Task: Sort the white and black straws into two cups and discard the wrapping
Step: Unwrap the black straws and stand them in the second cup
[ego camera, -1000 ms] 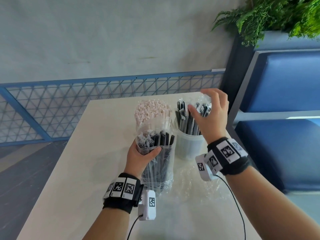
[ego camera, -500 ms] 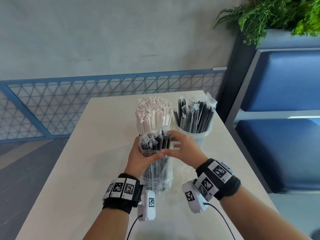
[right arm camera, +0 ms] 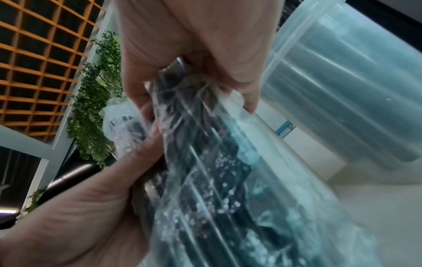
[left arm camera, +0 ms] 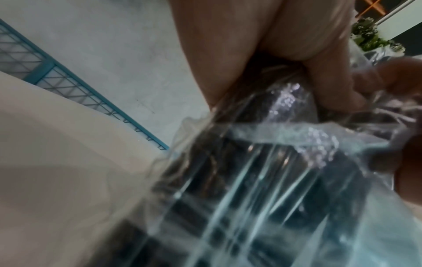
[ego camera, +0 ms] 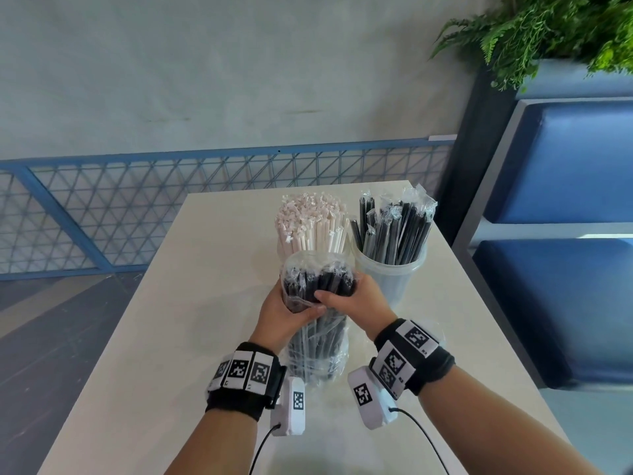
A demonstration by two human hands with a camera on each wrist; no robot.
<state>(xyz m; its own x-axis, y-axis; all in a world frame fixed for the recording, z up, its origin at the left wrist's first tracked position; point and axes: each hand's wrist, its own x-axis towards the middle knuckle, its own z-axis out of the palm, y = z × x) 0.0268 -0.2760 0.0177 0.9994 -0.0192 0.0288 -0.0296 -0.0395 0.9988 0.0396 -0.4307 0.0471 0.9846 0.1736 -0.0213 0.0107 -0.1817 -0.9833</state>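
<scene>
On a pale desk [ego camera: 144,337], the left hand [ego camera: 286,311] wraps the clear wrapping [ego camera: 318,358] of a standing bundle of black straws [ego camera: 322,282], while the right hand [ego camera: 356,299] closes around the straw tops. Behind stand white straws [ego camera: 311,224] and, right, a cup of black straws [ego camera: 394,269]. A clean extraction likely means pinning the wrapping down and drawing straight up.
</scene>
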